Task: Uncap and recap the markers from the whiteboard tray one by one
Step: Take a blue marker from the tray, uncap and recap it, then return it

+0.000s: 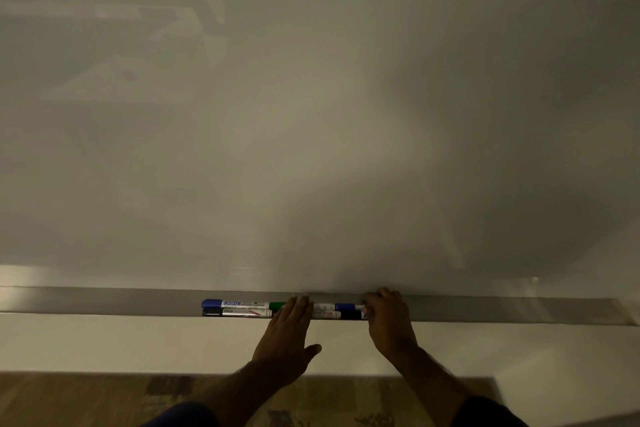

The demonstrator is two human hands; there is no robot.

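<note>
Several markers lie end to end in two rows in the grey whiteboard tray (121,302). At the left, a blue-capped marker (230,304) lies behind a black-capped marker (239,313). A green cap (277,305) shows just left of my left hand (289,333), which rests flat with fingers together over the middle of the markers. To the right lie a marker with a blue cap (344,307) and one with a black cap (349,315). My right hand (388,319) curls over the right ends of those two; whether it grips one is hidden.
The whiteboard (311,114) fills the view above the tray. Below the tray is a pale wall strip (138,343), then a wood-patterned floor (86,399). The tray's right end (623,312) stops near the frame's right side.
</note>
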